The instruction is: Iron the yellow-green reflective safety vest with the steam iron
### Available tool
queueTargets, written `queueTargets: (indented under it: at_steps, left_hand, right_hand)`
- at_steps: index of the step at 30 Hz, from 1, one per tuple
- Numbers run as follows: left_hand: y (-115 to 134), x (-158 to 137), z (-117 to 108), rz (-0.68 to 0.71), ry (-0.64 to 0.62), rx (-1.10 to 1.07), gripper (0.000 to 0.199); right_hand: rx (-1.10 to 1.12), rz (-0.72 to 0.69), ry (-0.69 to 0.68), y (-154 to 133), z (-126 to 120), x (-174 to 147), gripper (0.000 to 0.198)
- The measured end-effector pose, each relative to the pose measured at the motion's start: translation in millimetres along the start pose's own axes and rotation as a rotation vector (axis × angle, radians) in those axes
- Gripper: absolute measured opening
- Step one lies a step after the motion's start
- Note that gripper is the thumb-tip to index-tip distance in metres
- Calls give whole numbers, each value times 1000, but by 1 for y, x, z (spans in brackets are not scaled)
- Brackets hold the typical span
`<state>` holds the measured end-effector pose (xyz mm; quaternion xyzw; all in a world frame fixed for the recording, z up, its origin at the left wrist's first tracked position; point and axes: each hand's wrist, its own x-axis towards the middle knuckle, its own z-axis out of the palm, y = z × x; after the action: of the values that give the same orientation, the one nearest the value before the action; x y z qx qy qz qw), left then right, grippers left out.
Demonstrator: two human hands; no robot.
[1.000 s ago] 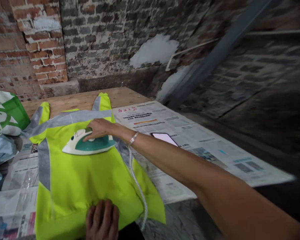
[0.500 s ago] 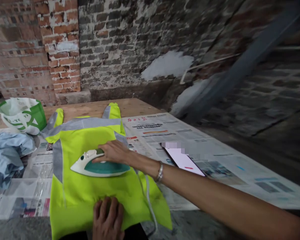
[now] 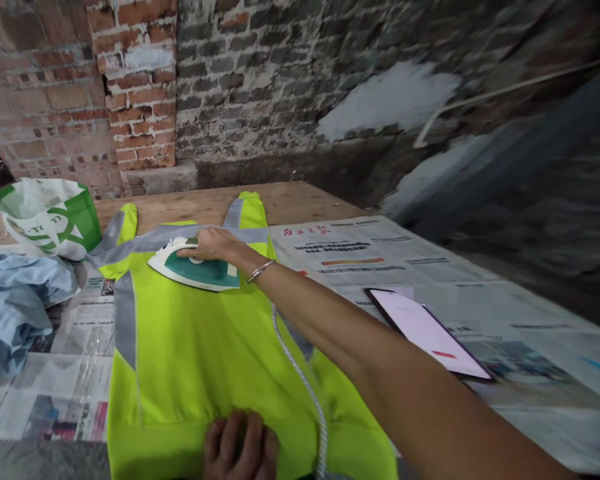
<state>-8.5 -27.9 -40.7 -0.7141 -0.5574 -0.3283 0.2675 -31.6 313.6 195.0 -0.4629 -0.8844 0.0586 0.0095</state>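
Note:
A bright yellow high-visibility sweatshirt [image 3: 190, 353] with grey bands lies spread out, its sleeves pointing away from me. My right hand [image 3: 215, 245] is wrapped around the handle of a white and teal iron [image 3: 195, 271]. The iron's soleplate rests on the upper part of the sweatshirt, just below the grey chest band, tip to the left. A pale braided cord [image 3: 303, 380] trails down the right side of the cloth. At the bottom edge, my left hand [image 3: 241, 445] has its bent fingers on the hem, where the fabric puckers; its thumb is hidden.
Newspaper sheets [image 3: 350, 243] cover the wooden table [image 3: 300, 197]. To the right lies a phone [image 3: 430, 333] with a lit screen. Crumpled light blue cloth [image 3: 20, 300] and a green and white bag [image 3: 55, 220] sit at the left. A brick wall [image 3: 260, 87] stands behind.
The iron in my right hand has moved up the sweatshirt, away from me, towards the grey chest band. My left hand stays at the hem. The view has shifted slightly.

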Motion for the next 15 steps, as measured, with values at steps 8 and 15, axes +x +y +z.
queueTargets:
  at_steps: [8,15]
  left_hand:
    - [-14,17,-6,29,79,-25,41]
    - [-18,27,-11,35,114,-70,37]
  right_hand:
    - [-16,-233,-129,-7,7,-134,67]
    - [-66,-280,-125,-8,11,-175,70]
